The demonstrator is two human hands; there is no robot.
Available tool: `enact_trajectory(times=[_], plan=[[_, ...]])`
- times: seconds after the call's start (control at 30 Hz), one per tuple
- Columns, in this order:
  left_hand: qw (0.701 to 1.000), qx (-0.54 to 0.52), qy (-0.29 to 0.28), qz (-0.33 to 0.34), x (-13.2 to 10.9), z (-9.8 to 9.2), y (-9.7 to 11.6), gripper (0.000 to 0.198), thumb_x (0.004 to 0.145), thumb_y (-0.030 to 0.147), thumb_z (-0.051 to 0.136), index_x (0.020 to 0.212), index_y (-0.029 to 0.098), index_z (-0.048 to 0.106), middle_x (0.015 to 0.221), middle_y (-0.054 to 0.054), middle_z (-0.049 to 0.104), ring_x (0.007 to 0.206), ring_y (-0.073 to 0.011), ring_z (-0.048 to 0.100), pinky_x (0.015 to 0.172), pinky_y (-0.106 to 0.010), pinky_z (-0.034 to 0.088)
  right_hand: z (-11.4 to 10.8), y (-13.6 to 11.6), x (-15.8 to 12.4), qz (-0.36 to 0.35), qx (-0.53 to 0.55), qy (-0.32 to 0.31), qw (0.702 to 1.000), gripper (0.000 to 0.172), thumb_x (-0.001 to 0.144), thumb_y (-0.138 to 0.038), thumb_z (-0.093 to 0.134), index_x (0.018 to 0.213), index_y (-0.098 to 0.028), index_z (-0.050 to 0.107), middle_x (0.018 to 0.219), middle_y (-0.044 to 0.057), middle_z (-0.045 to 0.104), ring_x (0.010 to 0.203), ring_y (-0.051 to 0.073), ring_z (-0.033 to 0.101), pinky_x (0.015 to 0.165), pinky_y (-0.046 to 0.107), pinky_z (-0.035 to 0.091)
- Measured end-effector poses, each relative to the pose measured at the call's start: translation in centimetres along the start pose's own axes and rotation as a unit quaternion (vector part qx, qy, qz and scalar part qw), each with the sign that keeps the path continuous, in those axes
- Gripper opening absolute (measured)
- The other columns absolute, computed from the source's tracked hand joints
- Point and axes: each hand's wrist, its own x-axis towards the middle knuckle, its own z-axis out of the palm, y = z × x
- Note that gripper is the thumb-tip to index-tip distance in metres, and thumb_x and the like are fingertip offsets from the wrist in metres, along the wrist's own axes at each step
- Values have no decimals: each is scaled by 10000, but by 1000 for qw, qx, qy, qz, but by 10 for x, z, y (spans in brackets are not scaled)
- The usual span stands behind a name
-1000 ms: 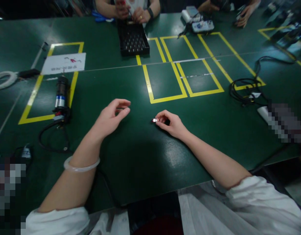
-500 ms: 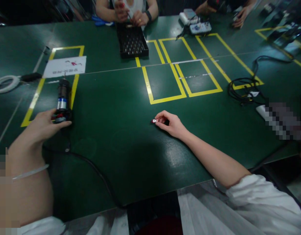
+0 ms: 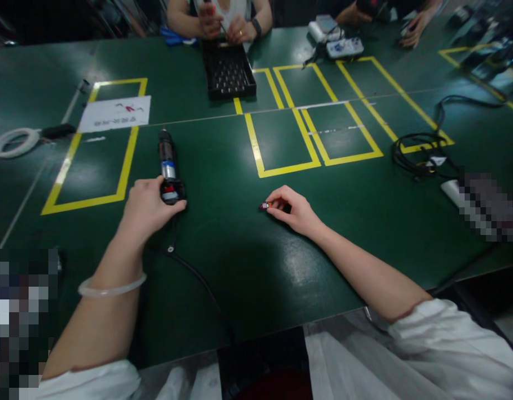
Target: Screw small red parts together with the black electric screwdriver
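My left hand (image 3: 148, 208) is closed round the near end of a dark corded tool (image 3: 168, 166) with a silver-blue band, which lies on the green table (image 3: 223, 244) pointing away from me. Its black cable (image 3: 193, 275) trails from the tool towards the table's near edge. My right hand (image 3: 295, 210) rests on the table to the right and pinches a small metallic part (image 3: 265, 205) with a red tip between thumb and fingers. A pale bangle sits on my left wrist.
Yellow tape rectangles (image 3: 281, 139) mark the table. A black tray (image 3: 228, 69) stands at the far side before another person's hands (image 3: 223, 25). A white paper sheet (image 3: 114, 113), a white tube coil (image 3: 12, 141) and coiled black cables (image 3: 418, 153) lie around. More hands work at far right.
My left hand went left to the corded tool in the yellow rectangle, took hold of it and pulled it right, towards the table's middle. My right hand stayed put with the small part.
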Motion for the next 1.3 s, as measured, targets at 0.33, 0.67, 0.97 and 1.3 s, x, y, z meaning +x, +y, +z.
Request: enact_trajectory(times=[0.33,0.67,0.97,1.3], plan=[[992,-56,-15,114,-13,28,128,708,765,427,674,1394,184,459,1321,-146,520,1178,-332,519,978,-461,500,1,4,1,40,27,53,997,175,850,-233,663,1014,-207,609,879,14,667,725,134,613,680,280,502],[984,-70,-41,160,-23,31,164,680,807,385,632,1415,143,448,1325,-164,522,1156,-326,521,913,-438,521,1,1,3,29,-92,40,995,94,844,-187,662,917,-207,605,849,12,635,761,163,595,718,299,456],[985,-34,-28,168,-24,31,165,675,824,405,620,1427,156,447,1297,-164,535,1122,-332,533,886,-431,510,4,-2,0,8,-141,26,990,146,876,-195,637,1016,-222,607,921,32,648,804,181,609,753,319,473],[995,-8,18,103,-23,40,185,725,899,501,550,1467,74,405,1241,-220,541,1087,-365,530,821,-425,497,2,-4,-3,39,-119,54,991,129,902,-189,571,1019,-237,593,944,26,715,809,187,669,791,329,514]])
